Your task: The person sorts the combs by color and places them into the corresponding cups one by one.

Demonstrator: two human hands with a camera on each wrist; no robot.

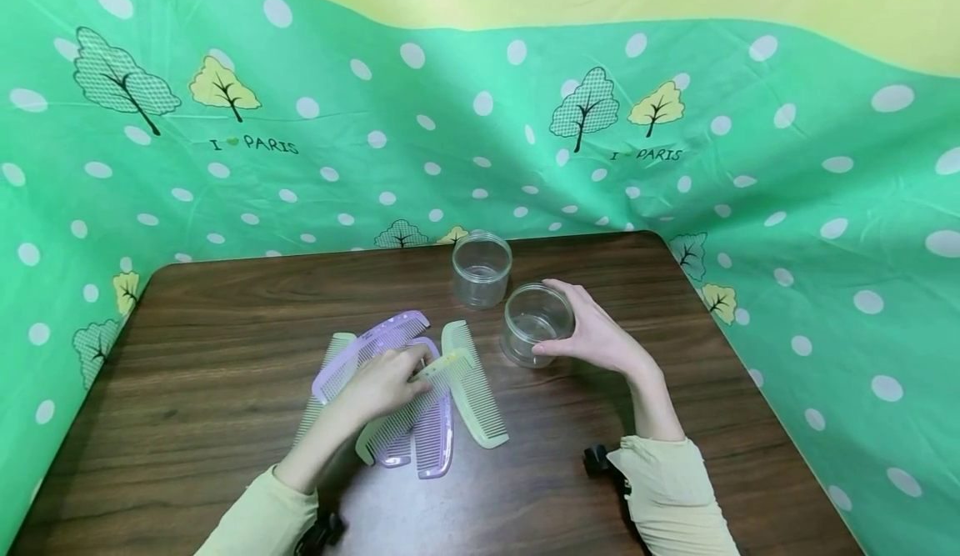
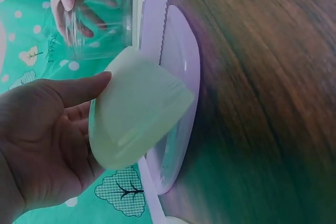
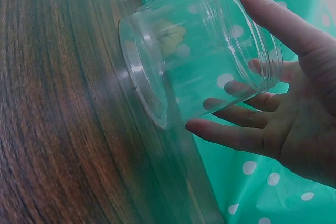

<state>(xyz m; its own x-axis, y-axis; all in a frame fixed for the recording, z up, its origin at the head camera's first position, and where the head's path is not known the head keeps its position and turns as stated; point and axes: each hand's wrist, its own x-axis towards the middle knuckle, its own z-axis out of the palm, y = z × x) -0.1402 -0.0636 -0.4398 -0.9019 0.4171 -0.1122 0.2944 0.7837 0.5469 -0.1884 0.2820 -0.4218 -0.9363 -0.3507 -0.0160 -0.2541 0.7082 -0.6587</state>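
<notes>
My right hand (image 1: 581,327) grips a clear plastic jar (image 1: 534,323) near the table's middle and tips its mouth toward the left. In the right wrist view the jar (image 3: 194,61) leans on its bottom edge, with my right hand's (image 3: 283,114) fingers and thumb curled round it. My left hand (image 1: 397,377) rests on a pile of combs and pinches a pale green comb (image 1: 420,402) by its handle end. The left wrist view shows my left hand (image 2: 58,129) with the thumb on that green comb (image 2: 136,119), above a purple comb (image 2: 181,77).
A second clear jar (image 1: 481,268) stands upright near the table's far edge. Several purple and green combs, such as a purple comb (image 1: 367,349) and a green comb (image 1: 480,393), lie fanned out on the dark wooden table (image 1: 210,348). A green dotted cloth (image 1: 787,206) surrounds the table.
</notes>
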